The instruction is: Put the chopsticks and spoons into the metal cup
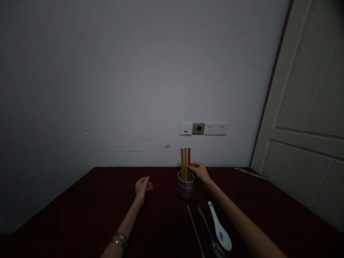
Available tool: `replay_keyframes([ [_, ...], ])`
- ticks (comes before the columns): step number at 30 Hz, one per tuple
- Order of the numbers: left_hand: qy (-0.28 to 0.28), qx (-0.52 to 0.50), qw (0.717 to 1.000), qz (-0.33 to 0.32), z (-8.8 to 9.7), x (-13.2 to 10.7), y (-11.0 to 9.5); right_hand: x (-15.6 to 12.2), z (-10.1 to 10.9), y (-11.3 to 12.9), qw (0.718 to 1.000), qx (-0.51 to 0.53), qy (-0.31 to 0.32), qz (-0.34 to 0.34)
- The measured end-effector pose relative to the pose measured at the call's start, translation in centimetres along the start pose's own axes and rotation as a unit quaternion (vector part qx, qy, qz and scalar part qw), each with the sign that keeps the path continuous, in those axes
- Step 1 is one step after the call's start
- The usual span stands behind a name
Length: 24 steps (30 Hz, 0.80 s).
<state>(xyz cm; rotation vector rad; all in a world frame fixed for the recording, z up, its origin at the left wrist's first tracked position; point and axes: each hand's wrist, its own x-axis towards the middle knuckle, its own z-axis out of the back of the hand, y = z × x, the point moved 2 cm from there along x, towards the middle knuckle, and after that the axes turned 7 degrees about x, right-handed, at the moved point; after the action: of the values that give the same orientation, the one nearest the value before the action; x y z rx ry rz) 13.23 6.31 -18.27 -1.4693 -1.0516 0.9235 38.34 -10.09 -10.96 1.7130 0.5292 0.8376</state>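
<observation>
A white cup (185, 188) stands on the dark red table (80, 215) and holds several wooden chopsticks (185, 164) upright. My right hand (199, 170) pinches the rightmost chopstick just above the cup's rim. My left hand (142, 187) rests on the table to the left of the cup, fingers loosely curled, holding nothing. A bracelet sits on my left wrist.
A white ceramic spoon (220, 228) with a blue mark, a metal spoon (211, 233) and a thin metal utensil (195, 229) lie in front of the cup. Wall sockets (203, 128) sit above the table's far edge. A door (303, 118) stands at the right.
</observation>
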Motion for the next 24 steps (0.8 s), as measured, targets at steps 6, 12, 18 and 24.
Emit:
replay_keyframes([
  [6,0.010,0.005,1.000,-0.018,0.01,0.01,0.11,0.19,-0.07,-0.08,1.000,0.011,-0.005,-0.011],
  [12,0.007,0.010,1.000,-0.013,-0.08,0.15,0.22,0.09,-0.12,0.07,1.000,0.004,-0.013,-0.018],
  [18,0.015,0.013,1.000,-0.012,-0.10,0.26,0.24,0.05,-0.13,0.06,1.000,0.003,-0.010,-0.013],
  [24,0.014,0.018,1.000,-0.004,-0.15,0.31,0.32,0.33,0.17,-0.50,1.000,-0.010,0.002,-0.011],
])
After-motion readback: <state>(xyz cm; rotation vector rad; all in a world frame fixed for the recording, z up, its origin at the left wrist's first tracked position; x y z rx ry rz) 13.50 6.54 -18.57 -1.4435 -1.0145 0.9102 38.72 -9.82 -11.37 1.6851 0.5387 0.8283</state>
